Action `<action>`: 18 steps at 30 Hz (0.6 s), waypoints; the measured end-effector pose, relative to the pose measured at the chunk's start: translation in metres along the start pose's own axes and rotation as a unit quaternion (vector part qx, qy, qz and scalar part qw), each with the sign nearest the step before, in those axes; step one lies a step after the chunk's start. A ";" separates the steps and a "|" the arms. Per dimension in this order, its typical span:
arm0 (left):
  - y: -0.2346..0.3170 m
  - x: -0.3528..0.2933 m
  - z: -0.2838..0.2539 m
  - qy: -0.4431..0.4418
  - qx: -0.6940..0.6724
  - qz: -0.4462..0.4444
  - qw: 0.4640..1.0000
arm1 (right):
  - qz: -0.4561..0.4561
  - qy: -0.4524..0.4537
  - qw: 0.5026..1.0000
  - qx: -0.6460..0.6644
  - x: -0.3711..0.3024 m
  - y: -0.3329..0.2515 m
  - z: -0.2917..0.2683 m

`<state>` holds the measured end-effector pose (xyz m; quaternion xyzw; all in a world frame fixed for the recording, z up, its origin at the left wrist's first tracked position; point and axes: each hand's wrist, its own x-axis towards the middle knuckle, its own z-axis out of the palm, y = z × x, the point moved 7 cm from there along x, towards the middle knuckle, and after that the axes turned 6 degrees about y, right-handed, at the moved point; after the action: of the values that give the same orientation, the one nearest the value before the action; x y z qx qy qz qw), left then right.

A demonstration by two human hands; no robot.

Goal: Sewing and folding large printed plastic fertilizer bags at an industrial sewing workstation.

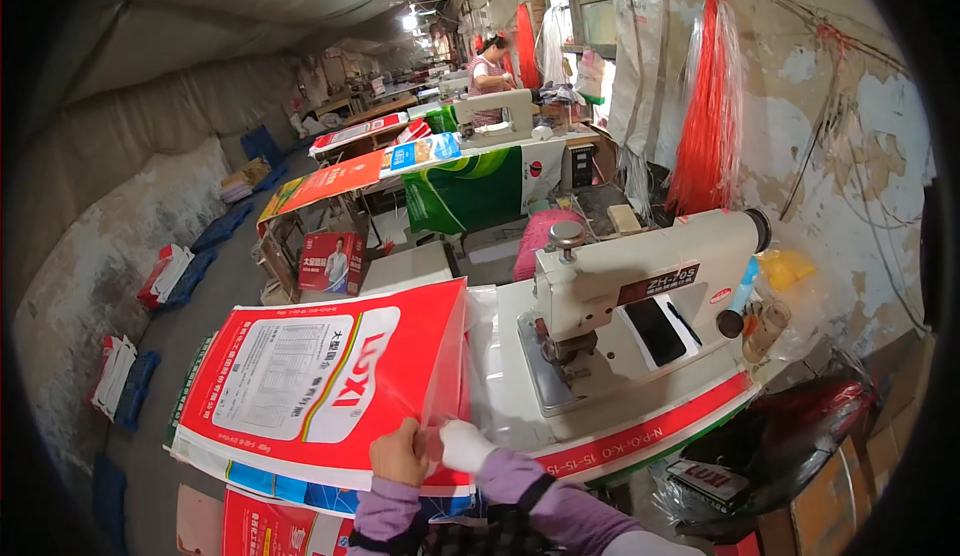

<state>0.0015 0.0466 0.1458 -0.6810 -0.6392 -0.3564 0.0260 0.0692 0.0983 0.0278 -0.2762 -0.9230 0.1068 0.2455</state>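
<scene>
A red printed sack (310, 356) with white panels lies flat on a stack of sacks at the left end of the sewing table. Clear plastic film (482, 356) shows along its right side, and the sack's near right part is lifted and creased. My bare left hand (398, 453) is closed on the sack's near edge. Close beside it, my right hand (465, 446), in a white glove, is closed at the same lifted edge. The fingertips are partly hidden, so how much film is in the grip is unclear. A cream industrial sewing machine (640, 281) stands to the right of my hands.
A phone (655, 331) and pen lie behind the machine's needle end. Red strands (705, 116) hang on the right wall. Dark plastic-wrapped bundles (780, 451) sit at lower right. Beyond, a person (490, 71) works near another machine (497, 116). Blue pallets (140, 391) line the left wall.
</scene>
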 end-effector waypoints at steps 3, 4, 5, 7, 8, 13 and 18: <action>-0.003 -0.054 -0.013 -0.171 0.074 0.060 0.981 | 0.174 0.074 0.855 0.483 -0.003 -0.024 0.049; -0.016 -0.088 -0.019 -0.234 0.132 0.069 0.961 | 0.207 0.122 0.831 0.502 -0.005 -0.018 0.047; -0.010 -0.115 -0.060 -0.179 0.078 0.121 0.973 | 0.224 0.167 0.837 0.470 0.002 -0.009 0.037; -0.096 -0.191 -0.087 -0.216 0.009 -0.080 0.973 | 0.311 0.236 0.865 0.314 0.003 0.057 0.016; -0.061 -0.197 -0.118 -0.199 0.136 0.077 0.967 | 0.393 0.267 0.847 0.239 -0.019 0.111 0.004; -0.063 -0.196 -0.162 -0.140 0.220 -0.018 0.965 | 0.400 0.406 0.788 0.234 -0.079 0.116 -0.047; -0.052 -0.181 -0.179 -0.025 0.192 -0.012 0.981 | 0.346 0.440 0.825 -0.082 -0.069 0.050 -0.137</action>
<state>-0.1126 -0.1861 0.1634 -0.6641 -0.7044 -0.2106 0.1356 0.2125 0.1086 0.1009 -0.6145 -0.5661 -0.0237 0.5489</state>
